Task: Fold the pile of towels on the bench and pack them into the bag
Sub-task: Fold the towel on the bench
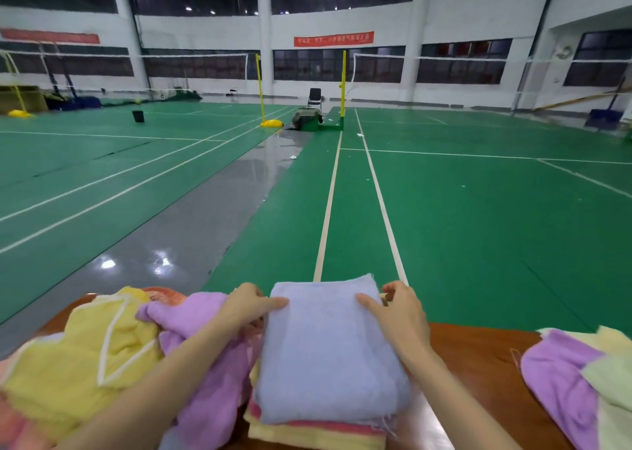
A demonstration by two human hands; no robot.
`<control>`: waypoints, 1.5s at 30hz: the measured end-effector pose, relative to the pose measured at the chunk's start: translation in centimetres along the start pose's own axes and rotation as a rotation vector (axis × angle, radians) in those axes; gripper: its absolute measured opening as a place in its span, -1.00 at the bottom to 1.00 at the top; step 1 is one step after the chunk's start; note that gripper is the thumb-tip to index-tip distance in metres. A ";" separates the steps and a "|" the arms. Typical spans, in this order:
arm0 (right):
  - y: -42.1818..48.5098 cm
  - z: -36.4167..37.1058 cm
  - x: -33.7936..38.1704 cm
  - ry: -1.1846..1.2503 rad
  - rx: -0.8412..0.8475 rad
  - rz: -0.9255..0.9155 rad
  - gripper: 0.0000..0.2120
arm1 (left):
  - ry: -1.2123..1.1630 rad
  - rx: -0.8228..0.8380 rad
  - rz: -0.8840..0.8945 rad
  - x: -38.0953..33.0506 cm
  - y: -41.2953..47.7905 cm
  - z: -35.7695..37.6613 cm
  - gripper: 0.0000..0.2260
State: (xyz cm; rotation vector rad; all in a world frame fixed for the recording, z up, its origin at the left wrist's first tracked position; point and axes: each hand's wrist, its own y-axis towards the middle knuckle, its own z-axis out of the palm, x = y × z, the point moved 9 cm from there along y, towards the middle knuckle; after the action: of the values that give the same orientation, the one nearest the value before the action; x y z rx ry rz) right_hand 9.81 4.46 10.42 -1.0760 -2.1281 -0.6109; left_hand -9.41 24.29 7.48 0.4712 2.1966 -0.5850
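Folded pale-blue terry towel [328, 357] tops a pink-and-yellow folded stack [318, 432] mid-tabletop [478, 364] — bare wood lies rightward; left hand [246, 304] and right hand [400, 312] pinch its far corners, fingers [273, 303] narrow

One head-worn view looks forward and down, close over the bench [478, 357], out across the court floor [478, 217]

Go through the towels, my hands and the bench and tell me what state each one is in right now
blue towel: folded, on top of the stack
stack of folded towels: red and yellow layers under the blue one
left pile: unfolded, yellow and purple towels heaped
right pile: loose, purple and pale towels
left hand: fingers on the blue towel's far left corner
right hand: fingers on its far right corner
bench: bears all the towels
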 end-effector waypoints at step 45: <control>-3.7 8.5 2.0 -0.584 0.183 -0.267 -0.22 | 0.436 -0.153 0.314 -0.6 -2.2 7.1 -0.50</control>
State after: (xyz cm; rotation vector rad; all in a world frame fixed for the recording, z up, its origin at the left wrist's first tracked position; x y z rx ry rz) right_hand 2.88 8.99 5.82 -0.9518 -2.8004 -0.2188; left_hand -5.81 18.50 4.38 0.9083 2.4779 -0.1498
